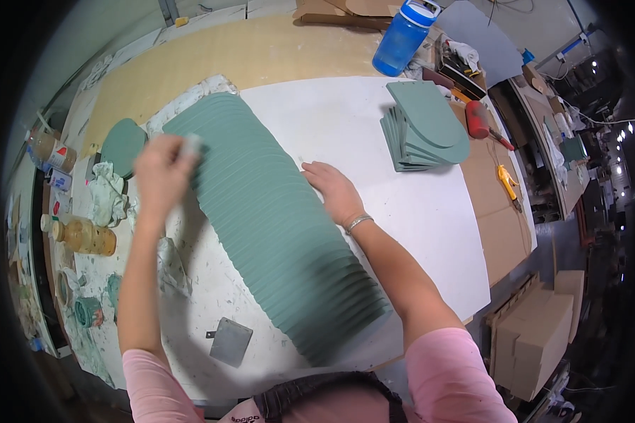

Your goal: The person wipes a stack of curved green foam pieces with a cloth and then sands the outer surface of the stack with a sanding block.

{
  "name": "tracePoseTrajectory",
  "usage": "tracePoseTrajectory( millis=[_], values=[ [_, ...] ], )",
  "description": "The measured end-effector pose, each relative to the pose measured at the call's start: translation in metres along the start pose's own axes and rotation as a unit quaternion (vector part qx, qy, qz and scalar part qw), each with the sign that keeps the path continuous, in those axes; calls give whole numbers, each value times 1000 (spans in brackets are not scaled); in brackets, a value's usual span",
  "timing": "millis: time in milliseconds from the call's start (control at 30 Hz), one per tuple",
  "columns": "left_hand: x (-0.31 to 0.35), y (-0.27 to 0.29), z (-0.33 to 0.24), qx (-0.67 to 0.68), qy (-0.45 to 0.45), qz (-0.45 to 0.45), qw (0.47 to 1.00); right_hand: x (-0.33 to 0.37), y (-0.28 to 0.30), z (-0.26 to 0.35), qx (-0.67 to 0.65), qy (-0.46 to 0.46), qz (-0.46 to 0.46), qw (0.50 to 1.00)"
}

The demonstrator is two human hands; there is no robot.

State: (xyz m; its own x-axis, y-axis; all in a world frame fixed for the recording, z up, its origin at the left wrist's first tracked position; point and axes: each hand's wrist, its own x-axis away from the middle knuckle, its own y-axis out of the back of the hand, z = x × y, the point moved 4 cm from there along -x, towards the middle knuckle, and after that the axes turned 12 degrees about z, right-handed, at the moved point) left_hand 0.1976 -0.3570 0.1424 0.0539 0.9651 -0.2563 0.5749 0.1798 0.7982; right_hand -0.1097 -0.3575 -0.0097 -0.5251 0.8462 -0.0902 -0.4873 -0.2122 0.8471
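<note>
While right hand (pixel 335 189) is pressing flat, open, on fanned row of green sheets (pixel 275 218) across bench (pixel 346 127), left hand (pixel 164 173), blurred, is gripping small pale applicator (pixel 192 145) at row's far end; looks like coating step, needing steady strokes.

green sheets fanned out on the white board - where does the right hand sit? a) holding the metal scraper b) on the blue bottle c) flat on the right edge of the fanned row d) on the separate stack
c: the right hand lies flat against the right edge of the fanned green sheets, apart from the separate stack.
</note>
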Motion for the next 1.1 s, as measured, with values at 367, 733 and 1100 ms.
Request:
tracePoseTrajectory(
  millis=[367, 733, 1100],
  values=[
    [-8, -15, -13, -168, -154, 89, 970, -4, -6, 5, -9, 13, -3, 1000],
    [-45, -36, -18, -126, -194, 111, 967, -7, -8, 8, -6, 19, -8, 1000],
    [-70, -39, -34, -128, -207, 225, 943, -3, -5, 6, -2, 35, -13, 999]
  ],
)
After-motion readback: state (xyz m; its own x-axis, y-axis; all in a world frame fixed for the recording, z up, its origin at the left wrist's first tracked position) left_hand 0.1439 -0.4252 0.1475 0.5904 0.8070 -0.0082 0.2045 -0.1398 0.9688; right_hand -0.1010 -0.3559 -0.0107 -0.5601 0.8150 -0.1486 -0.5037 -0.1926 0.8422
